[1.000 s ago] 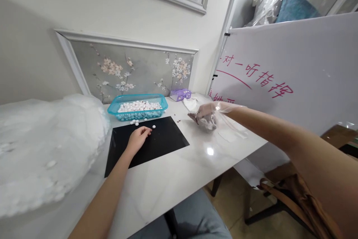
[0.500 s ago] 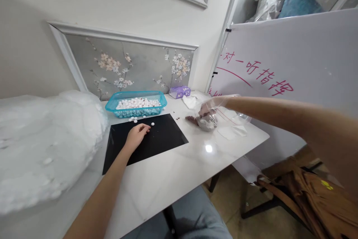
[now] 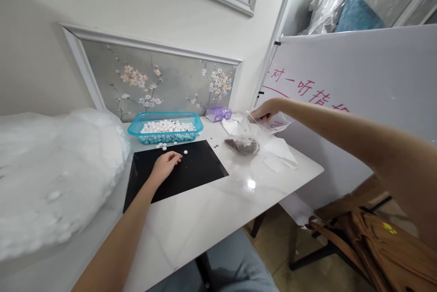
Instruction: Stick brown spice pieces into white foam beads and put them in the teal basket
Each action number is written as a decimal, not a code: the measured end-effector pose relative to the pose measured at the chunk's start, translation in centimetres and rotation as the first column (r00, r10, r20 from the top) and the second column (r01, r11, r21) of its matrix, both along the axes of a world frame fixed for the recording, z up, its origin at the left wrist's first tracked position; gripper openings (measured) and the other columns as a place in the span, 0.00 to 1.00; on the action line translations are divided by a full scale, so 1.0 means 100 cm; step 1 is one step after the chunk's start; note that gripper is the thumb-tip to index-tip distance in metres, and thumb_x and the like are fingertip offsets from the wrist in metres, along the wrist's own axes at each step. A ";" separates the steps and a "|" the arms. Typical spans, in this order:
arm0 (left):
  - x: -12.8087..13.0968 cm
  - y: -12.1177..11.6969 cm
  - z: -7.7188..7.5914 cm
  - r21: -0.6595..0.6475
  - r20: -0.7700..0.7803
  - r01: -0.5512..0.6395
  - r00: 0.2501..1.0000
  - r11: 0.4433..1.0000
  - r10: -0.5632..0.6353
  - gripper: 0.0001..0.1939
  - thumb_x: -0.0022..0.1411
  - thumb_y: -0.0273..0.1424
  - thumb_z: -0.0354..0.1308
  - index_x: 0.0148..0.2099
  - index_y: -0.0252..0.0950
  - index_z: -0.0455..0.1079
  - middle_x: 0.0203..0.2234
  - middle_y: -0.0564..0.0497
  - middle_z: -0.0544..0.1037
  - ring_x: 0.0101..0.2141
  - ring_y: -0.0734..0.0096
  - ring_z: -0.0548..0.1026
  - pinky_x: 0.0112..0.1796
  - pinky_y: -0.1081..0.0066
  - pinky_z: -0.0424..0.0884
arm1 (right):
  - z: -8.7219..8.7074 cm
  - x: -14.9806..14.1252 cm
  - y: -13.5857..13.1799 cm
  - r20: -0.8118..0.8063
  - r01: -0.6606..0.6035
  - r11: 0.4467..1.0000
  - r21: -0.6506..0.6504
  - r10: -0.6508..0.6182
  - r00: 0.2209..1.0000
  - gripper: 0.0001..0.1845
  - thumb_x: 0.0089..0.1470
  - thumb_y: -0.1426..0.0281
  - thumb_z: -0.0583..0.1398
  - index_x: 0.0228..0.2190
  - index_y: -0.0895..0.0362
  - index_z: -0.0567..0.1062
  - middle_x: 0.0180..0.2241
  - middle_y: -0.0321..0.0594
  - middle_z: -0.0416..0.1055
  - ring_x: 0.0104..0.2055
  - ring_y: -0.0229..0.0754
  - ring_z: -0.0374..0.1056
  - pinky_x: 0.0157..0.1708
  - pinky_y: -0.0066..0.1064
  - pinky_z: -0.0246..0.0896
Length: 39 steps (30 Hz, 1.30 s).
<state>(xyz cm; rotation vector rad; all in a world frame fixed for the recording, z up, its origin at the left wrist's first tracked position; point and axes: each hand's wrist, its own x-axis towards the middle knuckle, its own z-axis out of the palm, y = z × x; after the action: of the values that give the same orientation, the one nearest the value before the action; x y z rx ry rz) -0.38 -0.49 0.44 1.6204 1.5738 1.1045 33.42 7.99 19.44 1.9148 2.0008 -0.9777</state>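
Observation:
My left hand (image 3: 165, 165) rests on a black mat (image 3: 201, 165) with its fingers curled loosely, close to a few loose white beads (image 3: 185, 151). My right hand (image 3: 265, 110) pinches the top edge of a clear plastic bag (image 3: 246, 143) and holds it up; the bag's bottom holds small dark brown bits and sits on the white table (image 3: 218, 210). A turquoise basket (image 3: 165, 133) full of white beads stands behind the mat.
A big white plastic-wrapped bundle (image 3: 54, 173) fills the left side. A small purple box (image 3: 218, 114) and crumpled tissue (image 3: 231, 125) lie at the back. A whiteboard (image 3: 358, 100) with red writing stands on the right. A brown bag (image 3: 382, 246) lies on the floor.
My right hand came out of the clear bag, rose and now pinches its upper edge, lifting the top. My left hand stayed on the mat.

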 end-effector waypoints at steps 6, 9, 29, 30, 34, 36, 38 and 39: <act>-0.002 0.003 -0.003 -0.004 -0.008 -0.002 1.000 1.000 0.002 0.16 0.48 0.43 0.53 0.31 0.36 0.73 0.26 0.49 0.77 0.31 0.63 0.74 0.35 0.69 0.66 | 0.022 0.002 -0.009 -0.017 -0.067 0.985 -0.158 0.065 0.998 0.18 0.57 0.71 0.53 0.16 0.59 0.61 0.15 0.27 0.49 0.14 0.26 0.42 0.14 0.21 0.41; -0.003 0.004 -0.004 -0.001 -0.009 0.002 1.000 1.000 -0.002 0.17 0.48 0.43 0.53 0.31 0.36 0.73 0.26 0.48 0.77 0.31 0.63 0.74 0.35 0.69 0.66 | 0.021 0.004 -0.014 -0.049 -0.089 0.981 -0.170 0.082 0.995 0.12 0.58 0.66 0.54 0.29 0.62 0.69 0.23 0.32 0.63 0.20 0.28 0.57 0.19 0.22 0.56; -0.002 0.001 0.000 0.002 -0.003 0.012 1.000 1.000 -0.012 0.17 0.48 0.43 0.53 0.30 0.36 0.73 0.26 0.49 0.77 0.32 0.63 0.74 0.35 0.69 0.66 | 0.013 -0.002 -0.036 -0.325 -0.163 0.947 -0.276 0.068 0.943 0.14 0.54 0.72 0.49 0.20 0.56 0.53 0.16 0.26 0.42 0.15 0.27 0.35 0.13 0.20 0.34; -0.002 0.001 -0.001 0.003 -0.005 0.013 1.000 1.000 -0.013 0.17 0.48 0.44 0.53 0.31 0.36 0.73 0.26 0.49 0.77 0.32 0.62 0.74 0.35 0.69 0.66 | 0.013 -0.003 -0.039 -0.335 -0.163 0.946 -0.280 0.063 0.940 0.13 0.54 0.72 0.49 0.20 0.55 0.53 0.16 0.26 0.42 0.15 0.27 0.34 0.13 0.20 0.34; -0.003 0.003 -0.002 0.010 -0.015 0.011 1.000 1.000 -0.011 0.17 0.48 0.44 0.53 0.30 0.36 0.73 0.26 0.48 0.77 0.31 0.63 0.74 0.34 0.70 0.66 | 0.012 -0.004 -0.044 -0.372 -0.157 0.946 -0.285 0.041 0.927 0.13 0.54 0.72 0.49 0.21 0.55 0.52 0.16 0.26 0.41 0.15 0.27 0.34 0.13 0.20 0.34; -0.004 0.003 -0.002 0.014 -0.019 0.009 1.000 1.000 -0.009 0.17 0.48 0.44 0.53 0.30 0.36 0.73 0.26 0.48 0.77 0.31 0.63 0.74 0.34 0.70 0.66 | 0.011 -0.003 -0.044 -0.386 -0.152 0.944 -0.292 0.030 0.922 0.13 0.55 0.71 0.49 0.21 0.55 0.51 0.16 0.25 0.41 0.15 0.27 0.34 0.13 0.20 0.34; -0.004 0.003 -0.002 0.015 -0.025 0.009 1.000 1.000 -0.008 0.17 0.48 0.44 0.53 0.30 0.36 0.73 0.26 0.49 0.77 0.31 0.63 0.74 0.34 0.70 0.66 | 0.010 -0.003 -0.045 -0.399 -0.152 0.940 -0.306 0.019 0.917 0.12 0.55 0.71 0.49 0.21 0.55 0.52 0.17 0.25 0.41 0.15 0.26 0.34 0.13 0.20 0.34; -0.004 0.003 -0.002 0.014 -0.028 0.009 1.000 1.000 -0.008 0.17 0.48 0.44 0.53 0.30 0.36 0.73 0.26 0.48 0.77 0.31 0.63 0.74 0.34 0.70 0.66 | 0.010 -0.003 -0.045 -0.407 -0.153 0.938 -0.312 0.014 0.913 0.12 0.55 0.70 0.49 0.22 0.55 0.52 0.17 0.25 0.42 0.15 0.26 0.34 0.13 0.20 0.34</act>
<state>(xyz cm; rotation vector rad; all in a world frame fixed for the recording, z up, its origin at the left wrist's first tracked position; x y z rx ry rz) -0.78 -0.22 0.21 1.6571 1.5788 1.0952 33.09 3.50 20.42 1.5213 1.9217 -1.6766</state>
